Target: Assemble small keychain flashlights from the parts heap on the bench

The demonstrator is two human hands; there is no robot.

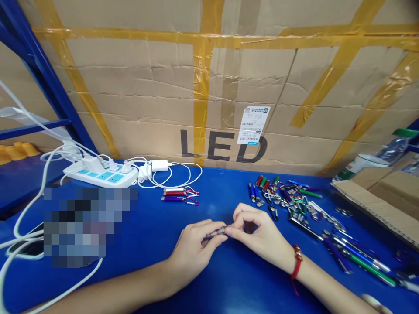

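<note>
In the middle of the head view, my left hand (200,244) is closed around a small dark flashlight tube (215,233) with a silvery end. My right hand (258,231) pinches at that silvery end with thumb and finger. Whatever small piece is between those fingertips is too small to make out. Beyond my left hand lie keychain flashlights: a purple one (173,199) and a red one (175,192) beside a silvery one, with carabiner clips at their ends.
To the right spread loose flashlight tubes, clips and small metal parts (297,205). An open cardboard box (376,192) stands at the right edge. A white power strip (101,174) with cables sits at the back left. Behind rises a large taped carton (157,96).
</note>
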